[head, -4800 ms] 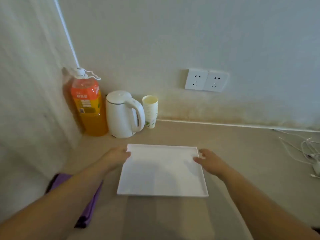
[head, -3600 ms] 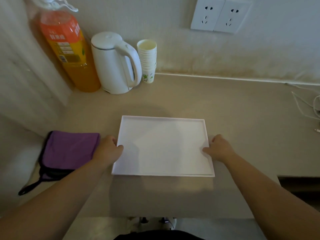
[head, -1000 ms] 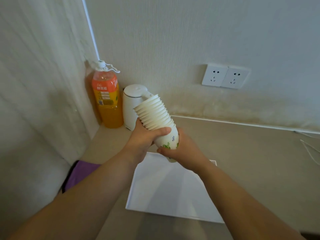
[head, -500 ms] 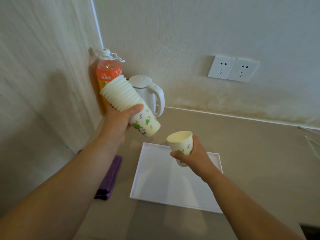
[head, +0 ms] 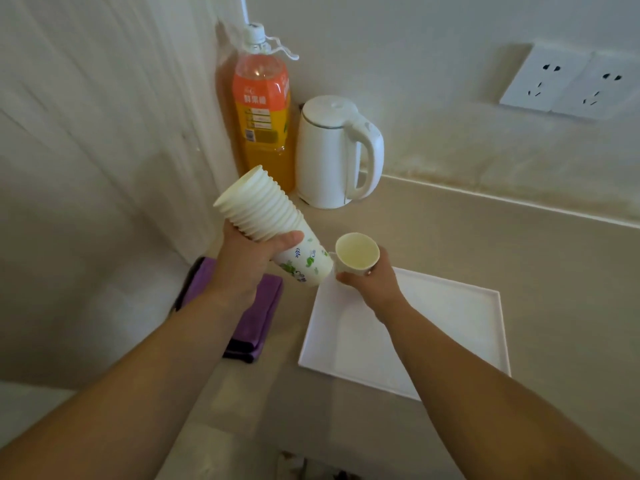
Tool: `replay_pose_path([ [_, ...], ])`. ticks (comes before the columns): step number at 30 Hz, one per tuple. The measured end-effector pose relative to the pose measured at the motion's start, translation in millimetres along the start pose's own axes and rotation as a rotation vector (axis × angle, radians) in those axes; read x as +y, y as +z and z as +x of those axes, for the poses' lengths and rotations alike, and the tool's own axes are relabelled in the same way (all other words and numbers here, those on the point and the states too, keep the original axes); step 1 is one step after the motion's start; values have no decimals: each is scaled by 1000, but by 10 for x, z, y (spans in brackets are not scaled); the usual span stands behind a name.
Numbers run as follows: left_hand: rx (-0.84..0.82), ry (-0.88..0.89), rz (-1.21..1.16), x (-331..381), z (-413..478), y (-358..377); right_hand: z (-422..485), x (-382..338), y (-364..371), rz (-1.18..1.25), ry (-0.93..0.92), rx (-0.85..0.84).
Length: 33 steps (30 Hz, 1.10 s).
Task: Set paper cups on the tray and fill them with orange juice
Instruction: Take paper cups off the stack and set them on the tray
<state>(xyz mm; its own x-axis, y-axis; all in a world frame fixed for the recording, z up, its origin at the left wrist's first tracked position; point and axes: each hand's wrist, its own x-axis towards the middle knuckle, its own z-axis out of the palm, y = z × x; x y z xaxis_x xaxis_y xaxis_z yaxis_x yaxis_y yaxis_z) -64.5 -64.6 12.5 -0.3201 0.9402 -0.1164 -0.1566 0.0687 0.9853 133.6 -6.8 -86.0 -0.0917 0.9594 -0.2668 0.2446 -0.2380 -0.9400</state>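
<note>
Paper that thin could buckle if the left hand (head: 249, 261) squeezes the tilted stack of cups (head: 270, 226) it grips, or the single cup (head: 356, 252) (pale inside, mouth up, empty) pinched in the right hand (head: 372, 284) could tip when set on the white tray (head: 450, 327) just below it.

1. I see the paper cup stack (head: 263, 213) and the single cup (head: 356, 253) as matt paper.
2. The tray (head: 450, 327) looks smooth white plastic.
3. The juice bottle (head: 262, 112) is glossy clear plastic; the kettle (head: 327, 157), smooth white plastic.
4. The cloth (head: 258, 318) is soft purple fabric.
</note>
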Motion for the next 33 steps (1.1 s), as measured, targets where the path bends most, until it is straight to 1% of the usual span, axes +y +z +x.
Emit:
replay_pose_path([
  [3,17,-11,5,-47,13,-70,91,130,94,-68,-38,40],
  [5,15,-24,16,-73,17,-85,268,438,115,-122,-81,43],
  [7,14,-34,21,-88,17,-81,269,503,138,-154,-86,78],
  [10,3,-35,31,-89,16,-53,182,391,145,-166,-100,130],
  [14,-6,-31,30,-69,8,0,227,441,103,-217,-128,82],
  [15,-9,-31,26,-59,6,15,138,327,95,-221,-128,81],
  [18,-4,-28,14,-26,-5,76,-140,115,10,-135,-85,92],
  [19,-2,-30,6,-6,-14,105,-229,69,-37,-103,-61,127],
  [21,-20,-18,-4,38,-28,180,-383,-41,-150,-51,-84,224],
  [22,-37,-12,-5,62,-42,228,-472,-153,-204,-16,-117,227],
  [23,-52,-13,-10,84,-56,285,-539,-291,-245,6,-149,187],
  [24,-71,-16,-17,113,-80,355,-598,-425,-290,15,-173,110],
  [26,-128,-29,-46,151,-125,493,-641,-633,-335,-14,-190,-74],
  [28,-201,-43,-71,195,-168,614,-652,-802,-369,-66,-187,-175],
  [31,-299,-53,-59,271,-226,778,-681,-948,-503,-182,-247,-193],
  [33,-292,-50,-67,308,-258,865,-743,-1008,-584,-269,-260,-156],
])
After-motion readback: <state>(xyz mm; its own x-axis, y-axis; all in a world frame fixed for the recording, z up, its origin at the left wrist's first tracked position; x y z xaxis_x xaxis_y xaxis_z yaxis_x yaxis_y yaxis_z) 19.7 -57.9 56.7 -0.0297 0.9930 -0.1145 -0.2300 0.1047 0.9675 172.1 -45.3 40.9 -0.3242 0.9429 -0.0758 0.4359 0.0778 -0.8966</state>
